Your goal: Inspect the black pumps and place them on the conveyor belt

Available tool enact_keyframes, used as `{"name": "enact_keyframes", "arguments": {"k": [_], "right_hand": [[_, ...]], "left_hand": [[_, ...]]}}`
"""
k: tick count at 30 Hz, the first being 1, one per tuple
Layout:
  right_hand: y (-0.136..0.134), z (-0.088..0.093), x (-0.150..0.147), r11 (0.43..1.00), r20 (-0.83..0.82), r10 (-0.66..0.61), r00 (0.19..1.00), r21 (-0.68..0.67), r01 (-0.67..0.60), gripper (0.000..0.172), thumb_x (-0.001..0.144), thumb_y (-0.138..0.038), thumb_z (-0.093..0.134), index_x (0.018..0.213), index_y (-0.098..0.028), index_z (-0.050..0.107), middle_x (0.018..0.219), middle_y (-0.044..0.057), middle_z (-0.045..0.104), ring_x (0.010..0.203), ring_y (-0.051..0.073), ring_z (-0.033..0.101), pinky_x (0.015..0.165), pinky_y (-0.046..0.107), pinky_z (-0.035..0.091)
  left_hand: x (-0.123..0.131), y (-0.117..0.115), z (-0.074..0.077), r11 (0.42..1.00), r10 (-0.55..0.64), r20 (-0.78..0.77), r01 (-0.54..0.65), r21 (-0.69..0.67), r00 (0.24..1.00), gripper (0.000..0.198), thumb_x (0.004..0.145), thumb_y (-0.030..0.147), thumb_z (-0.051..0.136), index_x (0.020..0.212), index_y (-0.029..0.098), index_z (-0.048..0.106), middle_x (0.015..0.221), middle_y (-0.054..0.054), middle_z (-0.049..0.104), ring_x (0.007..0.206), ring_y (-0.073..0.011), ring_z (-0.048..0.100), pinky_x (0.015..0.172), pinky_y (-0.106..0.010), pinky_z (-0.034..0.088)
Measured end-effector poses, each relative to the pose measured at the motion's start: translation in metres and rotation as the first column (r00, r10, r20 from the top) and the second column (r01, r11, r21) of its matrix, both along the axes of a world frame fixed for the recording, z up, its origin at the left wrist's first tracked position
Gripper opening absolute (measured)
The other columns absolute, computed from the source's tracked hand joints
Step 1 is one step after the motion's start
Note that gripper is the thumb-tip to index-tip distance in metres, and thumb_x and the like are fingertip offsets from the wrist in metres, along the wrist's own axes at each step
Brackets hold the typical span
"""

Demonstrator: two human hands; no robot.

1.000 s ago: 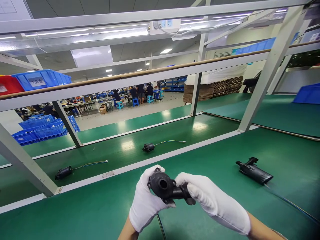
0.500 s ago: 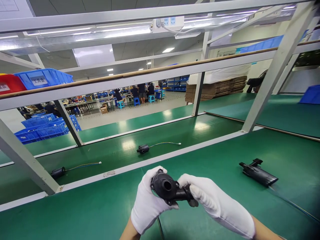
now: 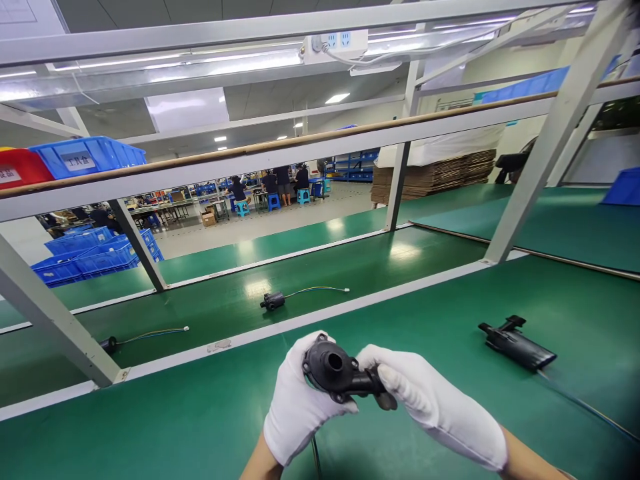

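A black pump-like part (image 3: 334, 368) with a round flanged face and a side pipe is held over the green work surface (image 3: 175, 427). My left hand (image 3: 297, 400), in a white glove, wraps round its body from the left. The gloved fingers of my right hand (image 3: 415, 390) pinch the end of its side pipe. A cable hangs down beneath my left hand. To the right, a similar black part (image 3: 519, 347) lies on the green surface with its cable running toward the lower right.
Beyond a white rail (image 3: 350, 307), a black part (image 3: 273, 301) and another (image 3: 109, 345), partly behind a post, lie on a green belt with wires. Slanting metal posts (image 3: 545, 147) and a shelf hold blue bins (image 3: 90, 157). People sit and stand at far tables.
The two black parts on the belt beyond the rail have shifted left. My hands and the held part have barely moved, with the part tilted slightly.
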State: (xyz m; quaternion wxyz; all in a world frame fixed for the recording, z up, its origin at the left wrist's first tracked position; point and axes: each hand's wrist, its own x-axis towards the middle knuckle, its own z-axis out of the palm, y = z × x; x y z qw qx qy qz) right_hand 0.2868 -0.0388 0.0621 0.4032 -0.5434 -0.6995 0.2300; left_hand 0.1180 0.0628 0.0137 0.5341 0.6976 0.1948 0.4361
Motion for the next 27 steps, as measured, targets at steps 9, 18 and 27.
{"name": "enact_keyframes", "arguments": {"k": [9, 18, 27], "right_hand": [[0.0, -0.003, 0.002, 0.999, -0.044, -0.001, 0.999, -0.034, -0.001, 0.075, 0.088, -0.085, 0.018, 0.075, -0.021, 0.053, 0.055, -0.002, 0.049, 0.05, 0.013, 0.047, 0.05, 0.025, 0.038], [0.002, -0.004, 0.002, 0.998, -0.026, -0.038, 0.999, -0.049, 0.037, 0.077, 0.084, -0.089, 0.018, 0.074, -0.021, 0.053, 0.055, -0.001, 0.05, 0.05, 0.014, 0.047, 0.049, 0.026, 0.038], [-0.003, 0.008, 0.005, 0.997, 0.11, 0.02, 0.994, -0.081, -0.011, 0.054, 0.091, -0.069, 0.046, 0.092, -0.019, 0.067, 0.084, 0.008, 0.072, 0.074, 0.021, 0.065, 0.069, 0.031, 0.053]], "left_hand": [[0.001, -0.003, 0.004, 0.999, 0.042, -0.053, -0.042, 0.0, 0.998, 0.084, 0.037, -0.006, 0.084, 0.113, 0.02, 0.062, 0.114, -0.005, 0.07, 0.104, -0.0262, 0.066, 0.097, -0.039, 0.052], [0.001, -0.002, 0.006, 0.999, 0.044, -0.058, -0.044, 0.002, 0.997, 0.082, 0.041, -0.004, 0.083, 0.116, 0.021, 0.061, 0.116, -0.005, 0.069, 0.106, -0.0258, 0.066, 0.098, -0.039, 0.051], [-0.01, -0.002, 0.002, 0.91, 0.172, -0.095, -0.121, 0.396, 0.98, 0.088, 0.07, 0.021, 0.082, 0.145, 0.024, 0.036, 0.14, -0.013, 0.055, 0.124, -0.0262, 0.058, 0.109, -0.044, 0.045]]}}
